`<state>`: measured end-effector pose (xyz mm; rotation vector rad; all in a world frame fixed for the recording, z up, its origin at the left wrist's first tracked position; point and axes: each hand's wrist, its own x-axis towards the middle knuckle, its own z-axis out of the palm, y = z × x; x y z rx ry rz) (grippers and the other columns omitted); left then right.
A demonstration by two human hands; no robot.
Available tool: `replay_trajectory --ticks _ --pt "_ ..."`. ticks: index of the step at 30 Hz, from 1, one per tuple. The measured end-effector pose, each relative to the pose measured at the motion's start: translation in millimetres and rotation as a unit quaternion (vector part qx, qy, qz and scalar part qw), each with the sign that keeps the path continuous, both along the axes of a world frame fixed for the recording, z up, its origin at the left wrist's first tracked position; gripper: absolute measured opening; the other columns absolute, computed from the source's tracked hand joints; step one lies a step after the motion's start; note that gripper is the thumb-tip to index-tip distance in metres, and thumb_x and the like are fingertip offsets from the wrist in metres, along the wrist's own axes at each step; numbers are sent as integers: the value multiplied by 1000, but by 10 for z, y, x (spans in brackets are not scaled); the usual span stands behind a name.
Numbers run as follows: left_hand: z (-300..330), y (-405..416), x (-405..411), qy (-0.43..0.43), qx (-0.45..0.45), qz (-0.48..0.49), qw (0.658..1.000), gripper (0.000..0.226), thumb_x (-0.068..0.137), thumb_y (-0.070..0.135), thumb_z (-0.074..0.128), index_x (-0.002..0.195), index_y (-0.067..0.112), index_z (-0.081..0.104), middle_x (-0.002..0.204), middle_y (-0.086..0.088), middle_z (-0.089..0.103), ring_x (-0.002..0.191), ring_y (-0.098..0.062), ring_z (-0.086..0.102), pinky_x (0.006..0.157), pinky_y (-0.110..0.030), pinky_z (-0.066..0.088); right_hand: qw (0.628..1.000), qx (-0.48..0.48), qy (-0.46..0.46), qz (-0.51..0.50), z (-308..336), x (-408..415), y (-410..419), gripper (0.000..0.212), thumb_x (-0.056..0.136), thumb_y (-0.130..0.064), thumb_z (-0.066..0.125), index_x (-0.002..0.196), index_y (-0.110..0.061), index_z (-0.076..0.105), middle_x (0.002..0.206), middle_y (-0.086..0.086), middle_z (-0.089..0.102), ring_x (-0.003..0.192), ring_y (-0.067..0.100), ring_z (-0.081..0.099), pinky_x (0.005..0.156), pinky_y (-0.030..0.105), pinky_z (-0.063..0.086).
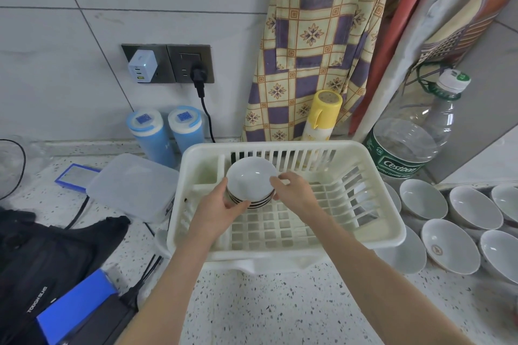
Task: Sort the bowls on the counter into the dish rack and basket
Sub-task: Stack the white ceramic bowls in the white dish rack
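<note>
The dish rack (pixel 286 199) sits on the counter (pixel 269 302) directly before me. My left hand (pixel 221 209) and right hand (pixel 294 190) flank a stack of bowls (pixel 251 185) in its rear left area. Loose bowls (pixel 448 245) lie right of the rack. A lidded container (pixel 131 186) lies left; two canisters (pixel 168 134) stand behind it. A water bottle (pixel 414 134) stands rear right.

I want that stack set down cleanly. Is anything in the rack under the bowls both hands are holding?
Nothing visible is. The left hand and right hand grip the stack of bowls over the rear left of the dish rack; the grid floor that shows is bare, though the spot right under the stack is hidden.
</note>
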<state>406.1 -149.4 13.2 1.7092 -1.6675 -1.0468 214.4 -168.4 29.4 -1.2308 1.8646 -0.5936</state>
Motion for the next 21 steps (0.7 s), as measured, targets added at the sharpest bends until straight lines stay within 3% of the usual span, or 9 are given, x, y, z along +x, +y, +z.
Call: replay_trajectory --ticks 3,5,7,10,13,16,21 --pt "5 -2 0 -3 -2 6 1000 77 82 40 76 148 31 38 77 17 67 74 12 59 59 -8 36 978 137 -149 -53 -13 6 102 61 89 -62 47 130 -17 47 101 9 70 58 15 65 35 18 35" --pt "0 -3 -2 -10 -4 2 1000 75 82 40 76 147 32 40 74 13 67 73 7 61 58 -12 38 948 199 -238 -71 -29 23 143 59 85 -66 53 127 -27 42 108 13 68 57 20 70 31 16 27" --pt "-10 -8 -3 -16 -7 -1 1000 73 82 41 76 146 34 40 73 11 68 73 4 62 58 -14 40 935 189 -291 -68 -66 57 158 56 84 -56 63 126 -24 44 110 14 67 56 19 69 33 17 27" --pt "-8 -23 4 -32 -7 7 999 72 83 41 74 147 33 40 80 15 68 77 6 59 60 -15 38 964 119 -232 -43 -145 131 150 41 85 -40 64 117 -15 56 96 13 72 47 10 62 35 17 28" --pt "-14 -30 7 -43 -22 6 999 62 84 42 72 140 34 47 86 16 69 80 9 56 60 -14 35 971 88 -218 -51 -175 153 129 29 85 -37 63 103 -14 61 84 11 72 44 9 59 34 17 28" --pt "-40 -27 8 -35 -26 23 999 64 85 42 72 143 32 47 83 25 62 79 16 51 62 -10 32 970 88 -220 -57 -185 128 109 21 84 -37 63 96 -19 61 82 11 73 43 9 59 35 17 28" --pt "-82 -40 14 -24 -20 40 999 71 86 42 71 149 27 41 85 24 59 87 2 54 65 -10 30 969 94 -222 -51 -172 117 110 29 86 -43 63 101 -19 59 88 12 74 45 8 60 35 17 28"
